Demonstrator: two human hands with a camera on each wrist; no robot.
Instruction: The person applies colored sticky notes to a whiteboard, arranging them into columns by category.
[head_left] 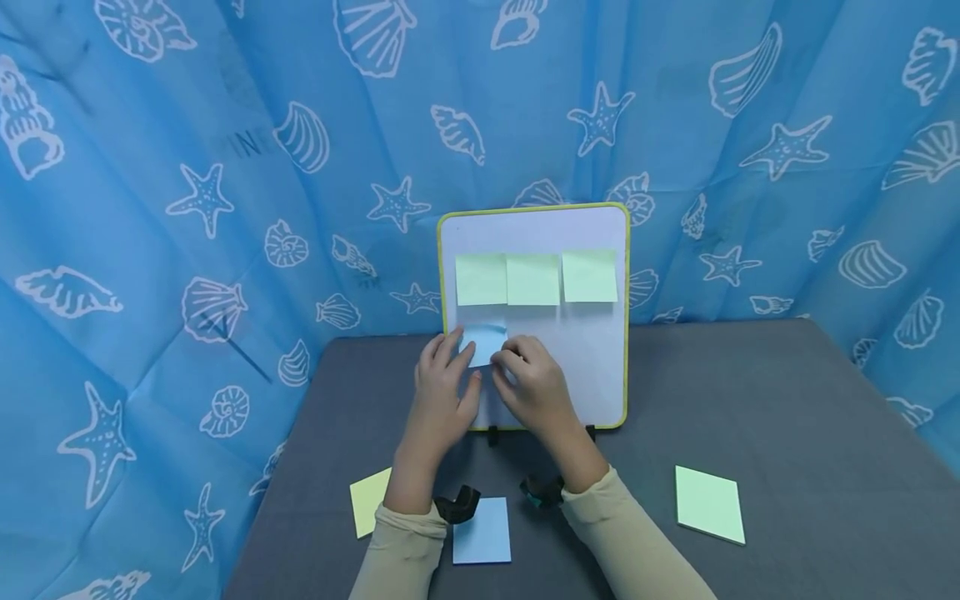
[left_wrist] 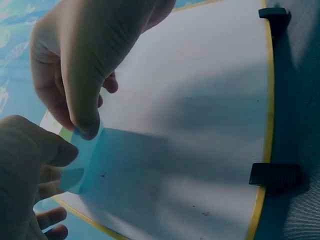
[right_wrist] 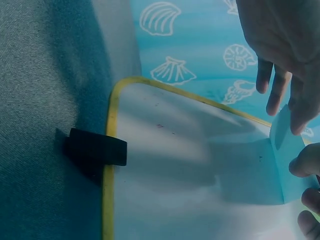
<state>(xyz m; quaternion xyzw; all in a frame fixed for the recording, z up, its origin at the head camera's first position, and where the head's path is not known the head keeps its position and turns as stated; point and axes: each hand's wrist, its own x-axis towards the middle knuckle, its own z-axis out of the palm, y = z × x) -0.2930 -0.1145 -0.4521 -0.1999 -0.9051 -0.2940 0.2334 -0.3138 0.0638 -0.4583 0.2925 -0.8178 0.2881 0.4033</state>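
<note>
On the lower left of a whiteboard (head_left: 581,367) with a yellow rim is a blue sticky note (head_left: 486,343). Its lower edge bends away from the board in both wrist views. My right hand (head_left: 536,387) pinches the note near its lower right corner, thumb (right_wrist: 306,161) against the paper. Across the note's left side lies my left hand (head_left: 442,400), its fingers spread and fingertips at the paper. The same note (left_wrist: 85,155) shows between both hands in the left wrist view. Three pale green sticky notes (head_left: 533,279) form a row above it.
A blue pad (head_left: 482,542) lies between my forearms. A yellow pad (head_left: 367,504) is partly hidden by my left arm, and a green pad (head_left: 708,504) lies at the right. Black clips (left_wrist: 275,174) support the board's bottom edge. Behind hangs a blue shell-print curtain (head_left: 525,133).
</note>
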